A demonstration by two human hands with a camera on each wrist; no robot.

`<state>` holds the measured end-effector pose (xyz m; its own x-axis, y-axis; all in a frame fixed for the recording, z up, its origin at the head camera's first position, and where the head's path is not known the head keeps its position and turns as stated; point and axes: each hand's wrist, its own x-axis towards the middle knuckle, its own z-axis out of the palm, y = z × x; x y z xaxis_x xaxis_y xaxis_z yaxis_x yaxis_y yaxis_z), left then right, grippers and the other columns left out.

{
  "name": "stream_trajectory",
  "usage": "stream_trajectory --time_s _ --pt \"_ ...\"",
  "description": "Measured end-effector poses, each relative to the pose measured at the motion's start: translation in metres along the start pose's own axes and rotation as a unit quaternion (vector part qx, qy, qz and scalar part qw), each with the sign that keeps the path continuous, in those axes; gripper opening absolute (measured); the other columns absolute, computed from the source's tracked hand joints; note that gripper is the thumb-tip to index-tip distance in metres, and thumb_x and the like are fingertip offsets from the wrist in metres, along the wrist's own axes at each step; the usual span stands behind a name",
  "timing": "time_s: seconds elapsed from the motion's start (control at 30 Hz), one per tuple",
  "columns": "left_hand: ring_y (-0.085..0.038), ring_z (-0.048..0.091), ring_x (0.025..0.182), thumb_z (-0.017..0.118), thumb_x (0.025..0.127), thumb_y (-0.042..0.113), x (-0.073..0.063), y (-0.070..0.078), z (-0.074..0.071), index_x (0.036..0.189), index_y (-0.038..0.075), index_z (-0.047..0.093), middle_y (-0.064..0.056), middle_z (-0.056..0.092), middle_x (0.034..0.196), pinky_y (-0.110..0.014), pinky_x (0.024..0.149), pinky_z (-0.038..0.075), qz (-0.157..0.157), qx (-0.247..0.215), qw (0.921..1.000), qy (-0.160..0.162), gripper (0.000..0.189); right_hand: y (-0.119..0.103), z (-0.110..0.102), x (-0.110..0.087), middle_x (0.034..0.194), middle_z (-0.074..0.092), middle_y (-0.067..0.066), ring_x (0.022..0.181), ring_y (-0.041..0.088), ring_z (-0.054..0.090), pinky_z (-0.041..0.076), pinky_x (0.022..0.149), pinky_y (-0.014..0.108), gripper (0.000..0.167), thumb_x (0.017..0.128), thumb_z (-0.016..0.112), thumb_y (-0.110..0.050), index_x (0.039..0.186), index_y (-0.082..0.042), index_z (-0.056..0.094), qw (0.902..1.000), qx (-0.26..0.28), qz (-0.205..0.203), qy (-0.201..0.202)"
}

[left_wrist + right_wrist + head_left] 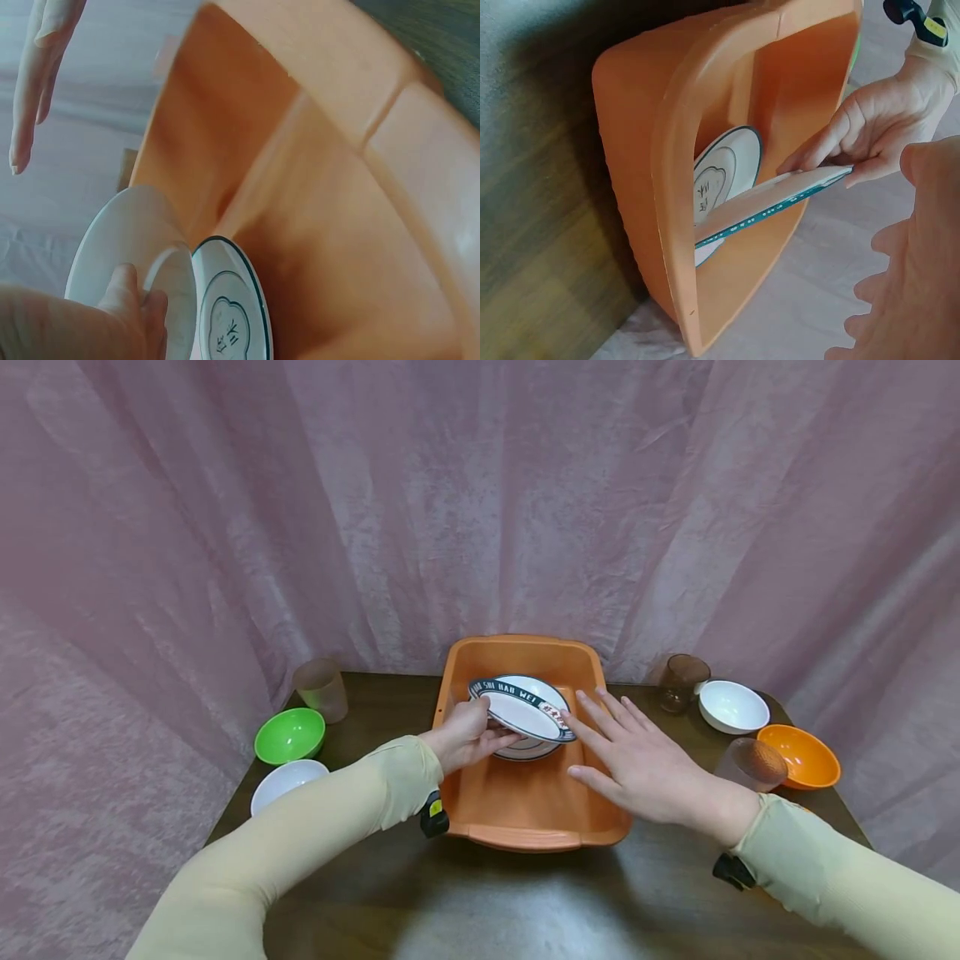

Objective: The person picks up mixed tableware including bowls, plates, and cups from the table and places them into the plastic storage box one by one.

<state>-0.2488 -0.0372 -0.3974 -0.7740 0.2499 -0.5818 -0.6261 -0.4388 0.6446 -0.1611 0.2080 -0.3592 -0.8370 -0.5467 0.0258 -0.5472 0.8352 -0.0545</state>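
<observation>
My left hand [467, 737] pinches the left edge of a white plate [522, 713] with a dark, lettered rim, thumb on top and fingers underneath. The plate is held tilted over an orange plastic basin [528, 837]. Below it, inside the basin, lies another white plate [229, 315] with a dark rim line and a printed mark at its centre, partly covered by the held one. Straight and spread, the fingers of my right hand [637, 764] reach over the basin's right side, fingertips right by the held plate's right edge.
On the table's left stand a frosted cup [321, 689], a green bowl [290, 736] and a white bowl [288, 783]. To the right are a brown cup [682, 683], a white bowl [733, 707], a clear cup [750, 765] and an orange bowl [801, 755]. A pink curtain [480, 510] hangs behind.
</observation>
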Motion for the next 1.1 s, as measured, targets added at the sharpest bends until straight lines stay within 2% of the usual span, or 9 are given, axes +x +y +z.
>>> stream_trajectory --time_s 0.23,0.43,0.6,0.8,0.93,1.1 --pt "-0.033 0.046 0.143 0.034 0.112 0.020 0.001 -0.003 -0.003 0.162 0.013 0.014 -0.023 0.038 0.158 -0.050 0.113 0.043 -0.005 0.002 0.9999 -0.012 0.054 -0.001 0.003 -0.002 0.172 0.013 0.008 0.159 0.033 0.005 0.013 0.127 0.055 0.074 0.102 0.038 -0.066 0.161 -0.023 0.030 0.9999 -0.002 -0.006 0.010" --pt "-0.033 0.050 0.140 0.035 0.112 0.021 0.001 -0.004 -0.004 0.162 0.014 0.015 -0.022 0.041 0.156 -0.049 0.111 0.046 -0.010 0.002 0.9999 -0.005 0.054 -0.004 0.003 -0.003 0.172 0.012 0.007 0.159 0.034 0.009 0.015 0.126 0.056 0.070 0.103 0.040 -0.063 0.161 -0.024 0.030 0.9995 -0.003 -0.020 0.024" --pt "-0.033 0.048 0.142 0.035 0.112 0.022 0.001 -0.005 -0.005 0.163 0.014 0.013 -0.021 0.039 0.158 -0.049 0.112 0.045 -0.014 0.003 0.9998 -0.014 0.056 -0.006 0.005 -0.004 0.172 0.011 0.006 0.158 0.035 0.012 0.016 0.126 0.056 0.070 0.103 0.041 -0.060 0.162 -0.025 0.026 0.9990 -0.007 -0.031 0.031" --pt "-0.033 0.045 0.144 0.033 0.112 0.023 0.002 -0.006 -0.009 0.162 0.012 0.015 -0.022 0.037 0.159 -0.047 0.115 0.041 -0.023 -0.005 0.9996 -0.017 0.054 -0.007 0.008 -0.003 0.172 0.011 0.006 0.159 0.034 0.011 0.015 0.126 0.055 0.071 0.103 0.040 -0.061 0.162 -0.026 0.023 0.9992 -0.007 -0.032 0.024" --pt "-0.034 0.045 0.143 0.031 0.113 0.024 0.004 -0.005 -0.011 0.162 0.012 0.014 -0.024 0.036 0.159 -0.048 0.115 0.041 -0.024 -0.006 0.9996 -0.016 0.054 -0.008 0.010 -0.003 0.172 0.012 0.007 0.159 0.034 0.009 0.014 0.127 0.054 0.070 0.103 0.041 -0.061 0.161 -0.023 0.027 0.9994 -0.004 -0.031 0.018" --pt "-0.036 0.049 0.140 0.034 0.112 0.026 0.003 -0.005 -0.012 0.161 0.013 0.016 -0.024 0.039 0.155 -0.048 0.112 0.045 -0.030 0.004 0.9995 -0.003 0.054 -0.009 0.011 -0.003 0.171 0.014 0.008 0.159 0.034 0.008 0.014 0.127 0.053 0.071 0.103 0.041 -0.061 0.160 -0.021 0.031 0.9994 -0.003 -0.031 0.015"
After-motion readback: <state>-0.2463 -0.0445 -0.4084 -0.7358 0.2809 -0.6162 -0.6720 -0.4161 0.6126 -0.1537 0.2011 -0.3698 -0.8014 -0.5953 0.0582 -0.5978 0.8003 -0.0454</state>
